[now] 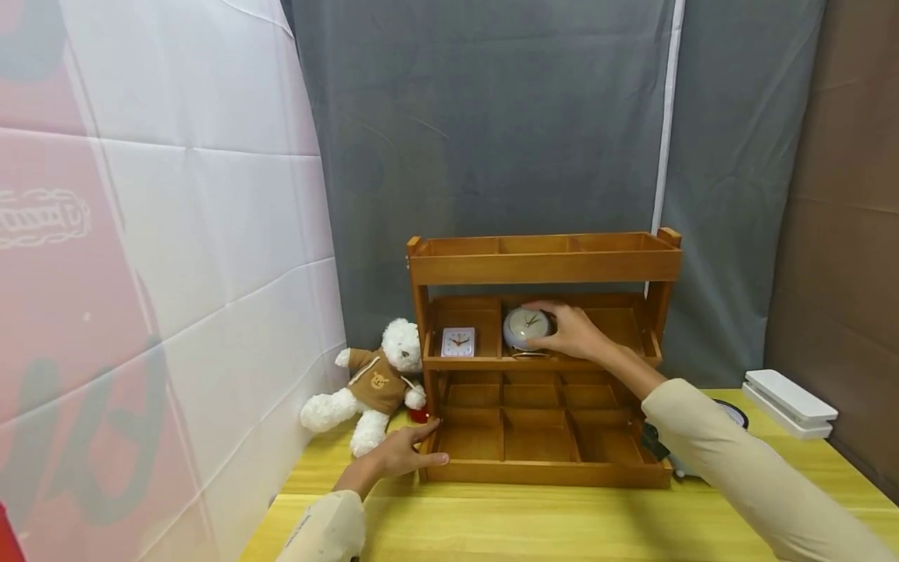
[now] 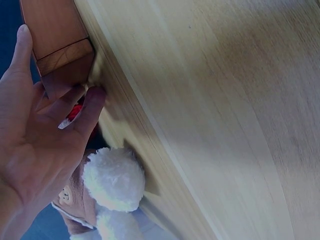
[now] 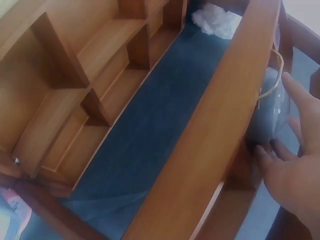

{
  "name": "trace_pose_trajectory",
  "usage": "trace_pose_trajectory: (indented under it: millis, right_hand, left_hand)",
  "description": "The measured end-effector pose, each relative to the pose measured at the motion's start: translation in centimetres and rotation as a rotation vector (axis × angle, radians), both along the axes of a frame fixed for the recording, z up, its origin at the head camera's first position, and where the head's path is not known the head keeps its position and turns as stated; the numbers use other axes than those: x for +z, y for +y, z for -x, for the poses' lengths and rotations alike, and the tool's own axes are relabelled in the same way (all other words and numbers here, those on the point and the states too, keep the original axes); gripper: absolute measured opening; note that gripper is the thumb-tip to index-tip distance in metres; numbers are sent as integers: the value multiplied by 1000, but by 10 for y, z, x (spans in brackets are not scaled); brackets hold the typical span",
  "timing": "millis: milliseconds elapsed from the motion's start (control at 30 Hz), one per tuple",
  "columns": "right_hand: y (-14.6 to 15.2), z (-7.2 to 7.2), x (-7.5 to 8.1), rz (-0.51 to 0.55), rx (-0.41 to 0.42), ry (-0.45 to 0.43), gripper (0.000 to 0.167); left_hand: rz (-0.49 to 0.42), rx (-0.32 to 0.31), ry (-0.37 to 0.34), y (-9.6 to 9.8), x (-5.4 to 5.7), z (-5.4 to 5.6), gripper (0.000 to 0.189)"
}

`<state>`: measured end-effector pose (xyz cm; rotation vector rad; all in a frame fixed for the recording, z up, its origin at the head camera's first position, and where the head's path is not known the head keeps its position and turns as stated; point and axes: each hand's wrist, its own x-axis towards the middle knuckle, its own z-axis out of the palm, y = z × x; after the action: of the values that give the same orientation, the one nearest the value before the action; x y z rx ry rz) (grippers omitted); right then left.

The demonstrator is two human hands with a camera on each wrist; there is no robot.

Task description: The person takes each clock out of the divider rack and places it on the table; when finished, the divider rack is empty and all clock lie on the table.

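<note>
A wooden storage shelf (image 1: 544, 269) with divided tiers stands on the table. My right hand (image 1: 572, 334) grips a round, pale alarm clock (image 1: 517, 334) at the middle tier's centre compartment, thumb low and fingers over its top. In the right wrist view, the clock's side (image 3: 267, 107) and wire-like loop show behind a wooden board (image 3: 210, 125). A small square white clock (image 1: 459, 342) stands in the compartment to the left. My left hand (image 1: 400, 453) holds the shelf's lower left corner (image 2: 67, 62), thumb at the front and fingers along the side.
Left of the shelf sits a white plush bear (image 1: 375, 382) in a brown hoodie, with a small red thing (image 1: 420, 414) beside it. A white box-like object (image 1: 790, 402) lies at the table's right. Behind my right sleeve, a dark-rimmed round object (image 1: 733, 412) is partly hidden.
</note>
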<state>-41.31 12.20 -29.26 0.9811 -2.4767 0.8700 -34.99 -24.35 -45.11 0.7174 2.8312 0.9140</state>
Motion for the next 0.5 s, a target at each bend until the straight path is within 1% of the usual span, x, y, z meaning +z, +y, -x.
trace_pose_trajectory:
  millis: [133, 267, 367, 500]
  right_hand:
    - [-7, 5, -2, -28, 19, 35, 70]
    - [-9, 8, -4, -21, 28, 64, 72]
    - [-10, 10, -7, -10, 30, 80, 73]
    - [-11, 13, -10, 4, 14, 111, 73]
  left_hand:
    - [-9, 6, -13, 0, 2, -2, 82]
    - [-24, 7, -33, 0, 3, -3, 82]
    - [-25, 15, -43, 0, 3, -5, 82]
    - [-26, 18, -39, -1, 1, -5, 82]
